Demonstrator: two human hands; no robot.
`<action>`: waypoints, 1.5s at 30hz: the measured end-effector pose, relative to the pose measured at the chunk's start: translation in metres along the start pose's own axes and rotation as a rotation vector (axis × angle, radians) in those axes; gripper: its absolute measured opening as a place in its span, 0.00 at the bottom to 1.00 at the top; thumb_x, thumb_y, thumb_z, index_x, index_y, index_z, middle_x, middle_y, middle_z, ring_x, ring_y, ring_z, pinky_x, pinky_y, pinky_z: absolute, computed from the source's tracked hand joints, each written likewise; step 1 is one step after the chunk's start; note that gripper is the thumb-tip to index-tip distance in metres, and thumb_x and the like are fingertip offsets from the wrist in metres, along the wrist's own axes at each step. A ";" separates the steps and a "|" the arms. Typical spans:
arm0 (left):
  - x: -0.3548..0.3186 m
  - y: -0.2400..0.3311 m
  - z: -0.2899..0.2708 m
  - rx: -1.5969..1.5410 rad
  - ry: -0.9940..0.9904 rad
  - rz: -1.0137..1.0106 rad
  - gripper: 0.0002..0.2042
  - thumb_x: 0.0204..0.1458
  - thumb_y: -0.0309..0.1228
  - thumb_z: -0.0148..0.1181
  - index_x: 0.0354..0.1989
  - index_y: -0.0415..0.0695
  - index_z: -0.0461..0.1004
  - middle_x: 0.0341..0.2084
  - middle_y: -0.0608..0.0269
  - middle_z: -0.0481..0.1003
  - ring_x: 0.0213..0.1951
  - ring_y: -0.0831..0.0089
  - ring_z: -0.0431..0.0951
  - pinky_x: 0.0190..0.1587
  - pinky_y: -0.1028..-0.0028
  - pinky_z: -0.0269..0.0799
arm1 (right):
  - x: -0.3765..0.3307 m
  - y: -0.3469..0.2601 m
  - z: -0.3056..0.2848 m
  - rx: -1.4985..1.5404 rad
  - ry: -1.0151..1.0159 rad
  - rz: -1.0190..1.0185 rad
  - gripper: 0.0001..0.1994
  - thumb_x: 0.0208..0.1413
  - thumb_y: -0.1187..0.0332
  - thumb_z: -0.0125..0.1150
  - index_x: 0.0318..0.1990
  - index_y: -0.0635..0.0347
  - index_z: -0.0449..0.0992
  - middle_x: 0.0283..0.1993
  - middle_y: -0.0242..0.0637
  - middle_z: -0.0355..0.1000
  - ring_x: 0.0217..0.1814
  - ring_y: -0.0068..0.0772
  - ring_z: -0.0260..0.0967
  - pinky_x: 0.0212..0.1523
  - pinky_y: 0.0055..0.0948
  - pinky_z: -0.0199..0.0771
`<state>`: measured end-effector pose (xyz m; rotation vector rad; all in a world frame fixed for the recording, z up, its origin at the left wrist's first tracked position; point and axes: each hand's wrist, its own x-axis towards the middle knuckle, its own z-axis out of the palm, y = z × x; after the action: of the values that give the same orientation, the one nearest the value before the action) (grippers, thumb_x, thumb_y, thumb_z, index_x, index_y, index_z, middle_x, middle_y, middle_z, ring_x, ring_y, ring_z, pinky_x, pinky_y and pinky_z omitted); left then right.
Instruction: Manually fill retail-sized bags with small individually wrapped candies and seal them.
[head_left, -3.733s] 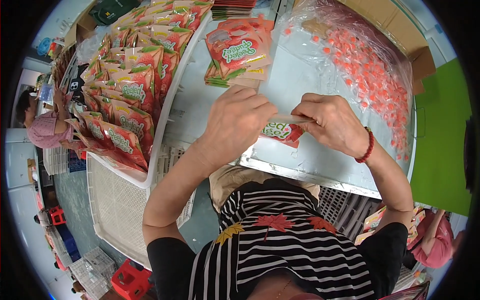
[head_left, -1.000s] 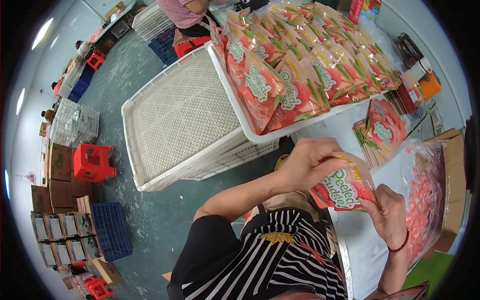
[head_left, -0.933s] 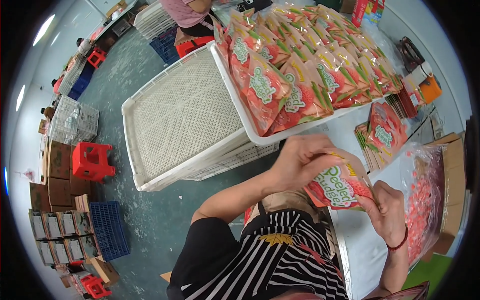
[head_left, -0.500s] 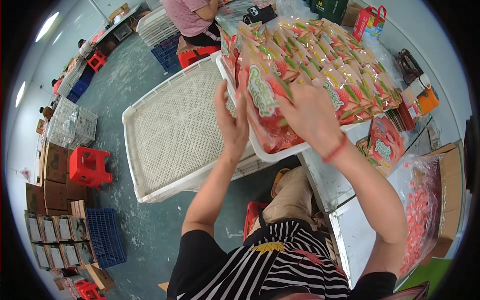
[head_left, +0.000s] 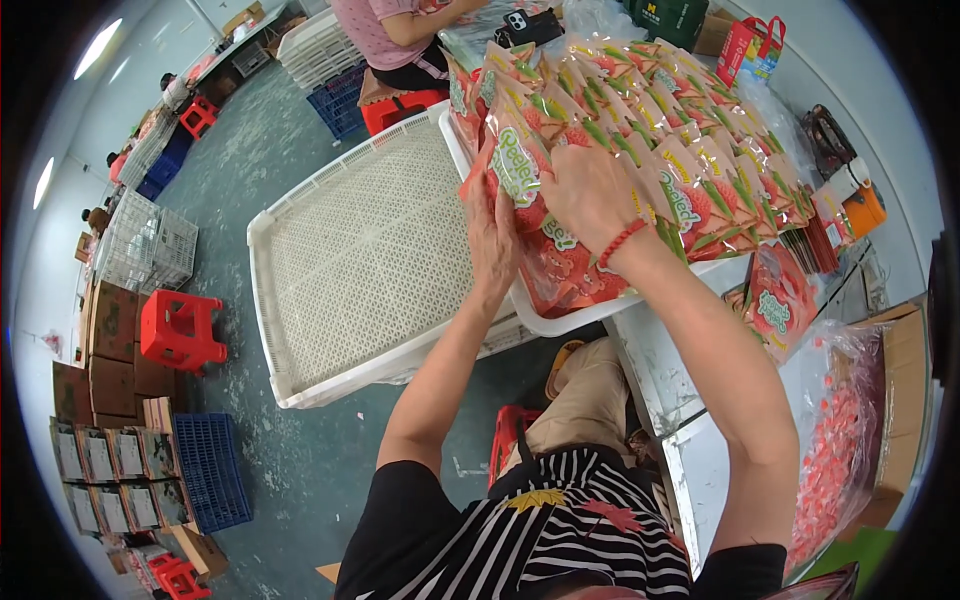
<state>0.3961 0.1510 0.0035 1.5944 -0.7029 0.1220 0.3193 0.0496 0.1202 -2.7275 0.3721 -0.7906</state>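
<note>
The half-open left hand [head_left: 492, 245] is bracing the red pouch [head_left: 517, 165] at nine o'clock in the white tray [head_left: 565, 326], the curled right hand [head_left: 592, 195] is touching its four-o'clock side, pinch hidden, and uneven pushing could be tipping it out.

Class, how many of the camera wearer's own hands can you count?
2: the left hand at the left edge of a red pouch in the white tray, the right hand at the pouch's right. Part of each hand may be hidden.
</note>
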 end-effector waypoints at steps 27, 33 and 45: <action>0.052 -0.059 -0.005 0.094 0.049 -0.147 0.19 0.58 0.36 0.48 0.52 0.34 0.62 0.48 0.50 0.67 0.50 0.65 0.66 0.53 0.71 0.61 | -0.087 -0.007 0.063 -0.474 -0.102 -0.622 0.13 0.51 0.65 0.48 0.42 0.58 0.75 0.51 0.40 0.67 0.65 0.44 0.53 0.63 0.46 0.49; 0.102 -0.061 0.021 -0.397 0.021 -0.150 0.27 0.61 0.48 0.40 0.60 0.40 0.56 0.58 0.56 0.58 0.58 0.66 0.59 0.59 0.69 0.54 | -0.077 0.018 0.084 -0.649 -0.413 -0.575 0.21 0.53 0.64 0.45 0.56 0.55 0.69 0.67 0.39 0.50 0.71 0.47 0.41 0.70 0.53 0.29; 0.103 -0.050 0.085 0.368 0.164 -0.234 0.32 0.60 0.47 0.40 0.64 0.33 0.49 0.65 0.42 0.48 0.67 0.53 0.45 0.67 0.66 0.39 | -0.070 0.072 0.047 -0.379 -0.320 -0.575 0.17 0.49 0.66 0.49 0.45 0.61 0.75 0.55 0.42 0.64 0.62 0.40 0.55 0.68 0.48 0.40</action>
<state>0.4764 0.0334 -0.0064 1.9809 -0.3746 0.2165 0.2762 0.0141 0.0247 -3.2986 -0.3916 -0.4093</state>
